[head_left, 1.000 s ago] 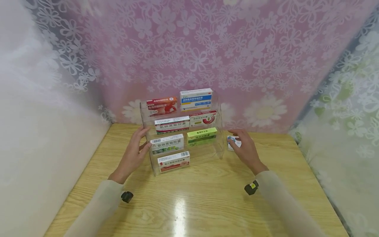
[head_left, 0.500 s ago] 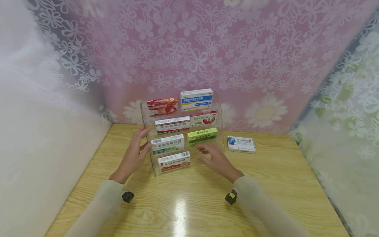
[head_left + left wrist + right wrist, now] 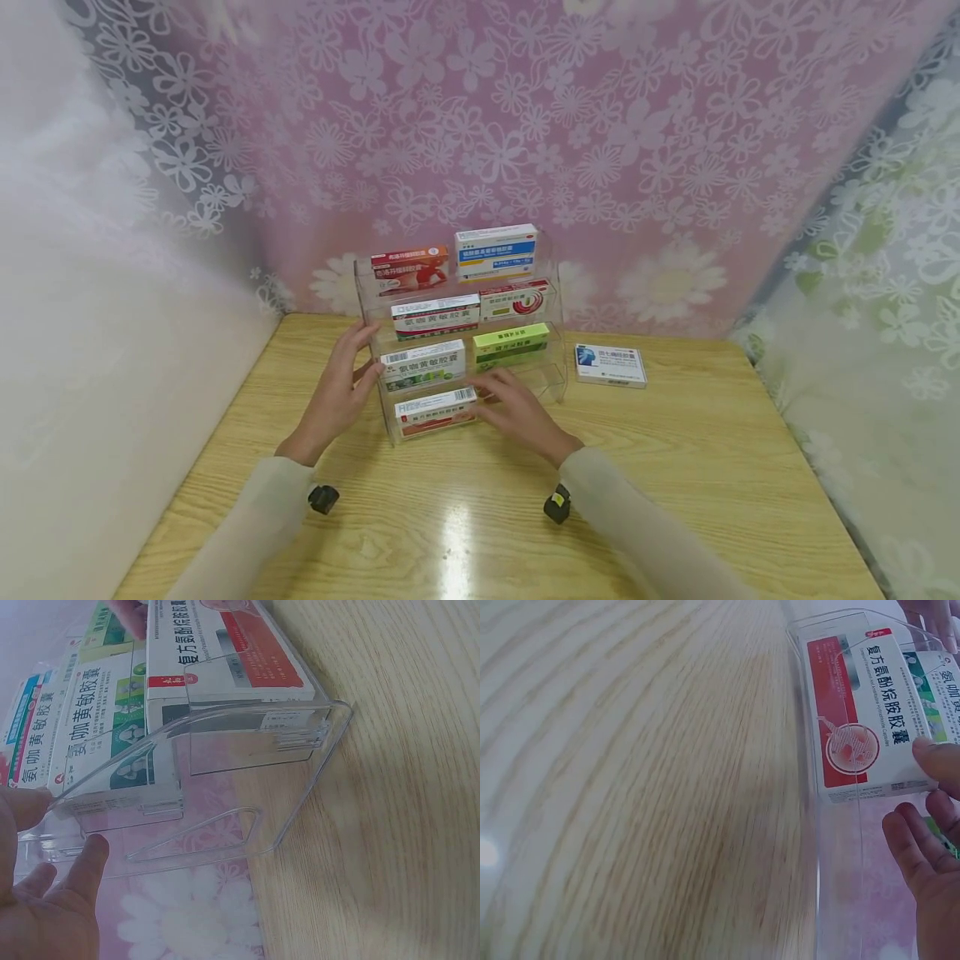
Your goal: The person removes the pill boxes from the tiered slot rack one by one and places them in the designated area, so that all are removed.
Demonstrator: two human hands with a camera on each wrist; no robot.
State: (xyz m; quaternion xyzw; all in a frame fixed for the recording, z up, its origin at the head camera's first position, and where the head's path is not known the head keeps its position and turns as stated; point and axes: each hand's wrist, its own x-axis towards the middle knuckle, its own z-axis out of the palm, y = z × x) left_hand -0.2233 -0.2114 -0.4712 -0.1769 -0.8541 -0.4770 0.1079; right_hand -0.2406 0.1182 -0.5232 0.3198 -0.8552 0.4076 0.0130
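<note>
Just left of my right hand [image 3: 519, 417], its thumb and fingers apart, stood a red-and-white box [image 3: 435, 413] my thumb touched.

Wears long, plain sleeves in a soft creamy white, a left sleeve [image 3: 240, 525] and a right sleeve [image 3: 637, 521], reaching down to the wrists [image 3: 297, 452]. Has a little black box [image 3: 324, 499] with blocky corners next to the left sleeve. Has a small black block [image 3: 555, 512] next to the right sleeve too, with a bright yellow patch [image 3: 558, 500] on it. Leaves the fingers [image 3: 909, 847] bare.
</note>
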